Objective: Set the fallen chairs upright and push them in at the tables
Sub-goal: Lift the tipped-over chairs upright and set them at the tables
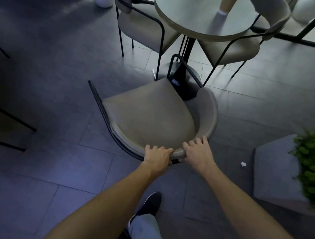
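A beige padded chair (pixel 149 116) with thin black metal legs is tilted in front of me, its seat facing up toward me and its curved backrest nearest me. My left hand (pixel 157 155) and my right hand (pixel 198 151) both grip the top edge of the backrest, side by side. One black leg sticks out to the upper left, another loops up near the table base. The round table (pixel 186 14) stands just beyond the chair on a black pedestal.
Two upright matching chairs (pixel 144 23) (pixel 238 44) are tucked at the table's left and right. A grey planter (pixel 276 172) with green leaves sits at right, a small white scrap (pixel 243 164) near it. Another chair's black legs (pixel 5 121) show at left. My dark shoe (pixel 152 202) is below.
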Demonstrator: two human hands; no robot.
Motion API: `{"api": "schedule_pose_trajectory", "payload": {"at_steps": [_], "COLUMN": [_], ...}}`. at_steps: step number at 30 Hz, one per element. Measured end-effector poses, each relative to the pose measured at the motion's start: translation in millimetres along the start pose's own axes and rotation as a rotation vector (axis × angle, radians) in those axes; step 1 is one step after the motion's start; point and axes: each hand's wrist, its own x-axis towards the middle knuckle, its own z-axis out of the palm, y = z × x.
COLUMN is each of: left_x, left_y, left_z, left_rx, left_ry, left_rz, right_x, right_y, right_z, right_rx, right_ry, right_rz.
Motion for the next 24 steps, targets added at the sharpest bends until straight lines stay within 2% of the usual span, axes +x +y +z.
{"api": "schedule_pose_trajectory", "payload": {"at_steps": [10,14,24], "left_x": [-15.6,-3.0,39.5], "left_y": [-13.8,-21.4,-31.5], "left_z": [-0.7,-13.6,-43.2], "left_rx": [0.246,0.297,0.347], "left_ry": [0.065,0.087,0.105], "left_rz": [0.123,0.148,0.153], "right_x": [-42.2,-43.4,-2.1], "right_y": [-25.9,-10.9,12.8], "right_z": [21.9,33.4,19.5], "right_rx": [0.166,0.278,0.279], "right_ry": [0.115,0.113,0.027], "right_rz": [0.197,0.222,0.255]}}
